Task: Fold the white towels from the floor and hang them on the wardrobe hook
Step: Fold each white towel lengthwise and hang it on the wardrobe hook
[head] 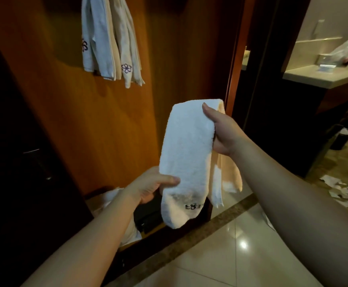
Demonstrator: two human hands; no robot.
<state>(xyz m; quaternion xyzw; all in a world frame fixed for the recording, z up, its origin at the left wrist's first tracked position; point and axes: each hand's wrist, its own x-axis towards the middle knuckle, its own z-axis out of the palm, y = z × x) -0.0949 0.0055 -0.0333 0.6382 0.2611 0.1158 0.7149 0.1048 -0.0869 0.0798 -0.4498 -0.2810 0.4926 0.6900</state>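
In front of the wooden wardrobe panel [115, 112], a folded white towel [186, 162] is held in the air by both hands. The right hand [220, 131] is closed on the towel's upper right edge, thumb laid on the front, fingers hidden behind the cloth. The left hand [150, 184] is curled round the lower left edge, thumb pressed on the front. A dark embroidered mark is seen near the drooping lower end. Higher on the panel, several hung towels [111, 40] with flower emblems are suspended. At far right, crumpled paper [343, 193] is scattered on the floor [220, 255].
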